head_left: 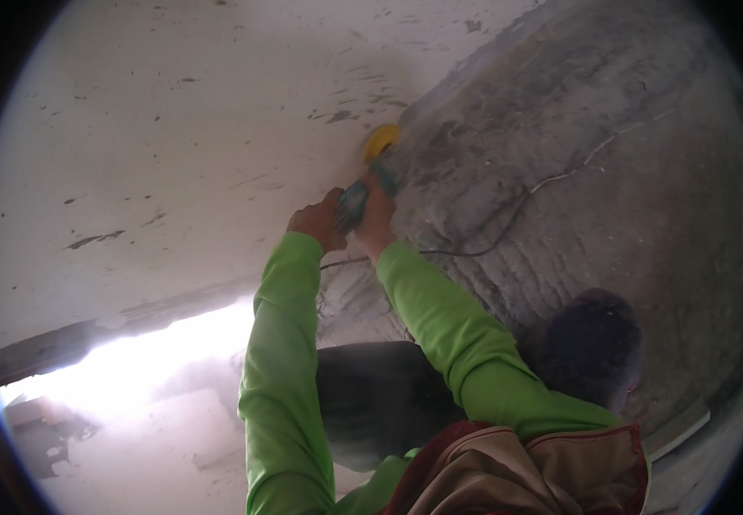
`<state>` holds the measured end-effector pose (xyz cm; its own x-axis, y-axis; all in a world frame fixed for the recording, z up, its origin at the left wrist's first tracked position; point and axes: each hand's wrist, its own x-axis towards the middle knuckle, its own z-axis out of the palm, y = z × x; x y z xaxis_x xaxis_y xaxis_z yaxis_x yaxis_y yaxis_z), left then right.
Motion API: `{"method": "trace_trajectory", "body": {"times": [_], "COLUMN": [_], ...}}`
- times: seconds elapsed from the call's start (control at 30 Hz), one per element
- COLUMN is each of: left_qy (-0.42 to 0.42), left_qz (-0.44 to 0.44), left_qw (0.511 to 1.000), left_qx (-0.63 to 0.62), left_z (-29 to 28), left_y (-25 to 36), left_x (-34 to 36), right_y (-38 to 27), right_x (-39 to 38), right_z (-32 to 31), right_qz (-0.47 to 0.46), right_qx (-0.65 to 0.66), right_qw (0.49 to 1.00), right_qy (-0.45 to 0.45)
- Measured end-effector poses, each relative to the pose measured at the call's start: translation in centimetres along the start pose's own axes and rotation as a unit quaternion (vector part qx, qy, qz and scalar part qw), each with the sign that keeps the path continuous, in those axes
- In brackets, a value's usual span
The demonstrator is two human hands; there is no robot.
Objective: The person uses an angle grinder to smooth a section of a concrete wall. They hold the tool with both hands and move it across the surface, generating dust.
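Both of my hands grip a teal power grinder (353, 203) with a round yellow guard (382, 142), held where a pale, dark-flecked wall (157, 146) meets the rough grey floor (612, 215). My left hand (318, 221) is closed around the rear of the tool. My right hand (377, 209) is wrapped round its body just to the right. The fingertips are partly hidden and a little blurred. A dark cord (474, 253) runs over the floor beside the tool.
A bright opening (131, 360) lies at lower left, with a pale slab below it. My dark trousered leg (363, 386) and a dark shoe (586, 343) rest on the floor beneath me. A pale strip (680, 433) lies at lower right. Haze hangs near the opening.
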<state>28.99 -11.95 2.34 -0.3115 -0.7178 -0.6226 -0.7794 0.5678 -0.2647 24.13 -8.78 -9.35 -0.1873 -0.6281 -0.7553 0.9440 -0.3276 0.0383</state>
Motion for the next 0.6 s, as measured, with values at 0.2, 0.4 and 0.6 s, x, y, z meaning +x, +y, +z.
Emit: {"method": "trace_trajectory", "body": {"times": [0.2,0.4,0.6], "left_qy": [-0.001,0.016,0.030], "left_qz": [0.002,0.031,0.038], "left_qw": [1.000,0.998,0.998], "left_qx": [-0.024,-0.047,-0.038], "left_z": [0.6,0.1,-0.3], "left_y": [-1.6,-0.8,0.4], "left_x": [-0.9,0.3,1.3], "right_y": [2.3,0.5,-1.3], "right_x": [-0.4,0.6,0.7], "right_z": [0.0,0.1,0.8], "right_qz": [-0.013,-0.035,-0.035], "right_qx": [-0.037,-0.038,-0.025], "right_qw": [0.999,0.999,0.999], "right_qy": [0.026,0.004,0.010]}}
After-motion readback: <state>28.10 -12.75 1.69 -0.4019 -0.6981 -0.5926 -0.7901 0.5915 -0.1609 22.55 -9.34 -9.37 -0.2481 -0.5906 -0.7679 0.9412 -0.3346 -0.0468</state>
